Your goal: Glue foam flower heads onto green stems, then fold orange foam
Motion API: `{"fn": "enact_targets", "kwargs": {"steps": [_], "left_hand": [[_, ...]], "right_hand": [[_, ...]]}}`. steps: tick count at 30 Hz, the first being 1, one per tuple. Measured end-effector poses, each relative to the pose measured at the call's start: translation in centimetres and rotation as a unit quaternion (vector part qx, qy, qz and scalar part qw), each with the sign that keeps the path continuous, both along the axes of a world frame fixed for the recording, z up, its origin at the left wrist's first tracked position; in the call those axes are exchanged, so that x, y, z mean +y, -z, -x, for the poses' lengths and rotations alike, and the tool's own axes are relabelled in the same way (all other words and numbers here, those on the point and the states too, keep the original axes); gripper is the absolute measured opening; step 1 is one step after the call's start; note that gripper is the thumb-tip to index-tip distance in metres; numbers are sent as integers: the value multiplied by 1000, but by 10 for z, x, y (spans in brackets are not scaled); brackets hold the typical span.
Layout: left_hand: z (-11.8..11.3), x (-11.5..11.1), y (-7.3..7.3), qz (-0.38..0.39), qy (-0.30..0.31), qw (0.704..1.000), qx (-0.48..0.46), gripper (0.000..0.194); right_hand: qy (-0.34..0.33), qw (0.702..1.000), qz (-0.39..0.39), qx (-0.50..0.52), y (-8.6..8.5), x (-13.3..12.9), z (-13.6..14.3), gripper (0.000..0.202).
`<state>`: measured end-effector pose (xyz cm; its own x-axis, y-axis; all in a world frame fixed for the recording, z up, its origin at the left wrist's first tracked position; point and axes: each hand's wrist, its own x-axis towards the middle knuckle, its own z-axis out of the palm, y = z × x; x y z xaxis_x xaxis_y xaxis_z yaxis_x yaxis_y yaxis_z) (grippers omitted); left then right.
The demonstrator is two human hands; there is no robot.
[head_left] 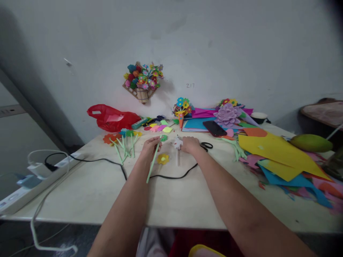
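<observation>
My left hand (pixel 151 144) is closed around a thin pale green foam stem (pixel 152 165), which slants down towards me. A small green foam piece (pixel 164 137) shows by its upper end; whether they are joined I cannot tell. My right hand (pixel 190 144) grips a white hot glue gun (pixel 178 142), with a clear glue stick (pixel 177 158) out of its back end. A yellow foam flower (pixel 163 159) lies on the table between my hands. Black-handled scissors (pixel 207 145) rest just beyond my right hand, partly hidden by it.
Pale green stems (pixel 123 148) and foam flowers (pixel 112 138) lie at left. A black cord (pixel 107 159) crosses the table from a power strip (pixel 40 178). Foam sheets (pixel 278 153), a phone (pixel 214 128) and a mango (pixel 311 142) sit at right. A red plastic bag (pixel 112 119) stands at the back.
</observation>
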<state>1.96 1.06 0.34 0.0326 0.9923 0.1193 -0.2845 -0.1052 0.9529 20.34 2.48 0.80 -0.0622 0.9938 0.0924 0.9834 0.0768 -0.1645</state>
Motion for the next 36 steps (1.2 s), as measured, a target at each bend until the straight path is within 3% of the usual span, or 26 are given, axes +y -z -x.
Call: {"fn": "enact_targets", "kwargs": {"steps": [5, 9, 11, 15, 17, 20, 27, 36], "left_hand": [[0, -3, -1, -30, 14, 999, 4, 30], [0, -6, -1, -41, 17, 999, 14, 32], [1, -6, -1, -42, 18, 999, 22, 34], [3, -4, 3, -48, 29, 998, 31, 36], [4, -2, 5, -46, 38, 997, 39, 36], [6, 0, 7, -42, 44, 997, 52, 36], [7, 1, 9, -40, 41, 996, 68, 41], [8, 2, 11, -51, 49, 994, 86, 41]], "right_hand": [[38, 998, -45, 37, 0, 5, -8, 34], [23, 978, -55, 201, 4, 12, -17, 30], [-1, 942, -29, 336, 6, 14, -20, 28], [-47, 822, 45, 566, 8, 15, -26, 25], [-68, 776, 73, 623, 8, 14, -29, 27], [-95, 741, 101, 657, 7, 12, -34, 30], [-161, 734, 132, 646, 6, 5, -38, 34], [-173, 744, 166, 623, 7, 3, -40, 35]]}}
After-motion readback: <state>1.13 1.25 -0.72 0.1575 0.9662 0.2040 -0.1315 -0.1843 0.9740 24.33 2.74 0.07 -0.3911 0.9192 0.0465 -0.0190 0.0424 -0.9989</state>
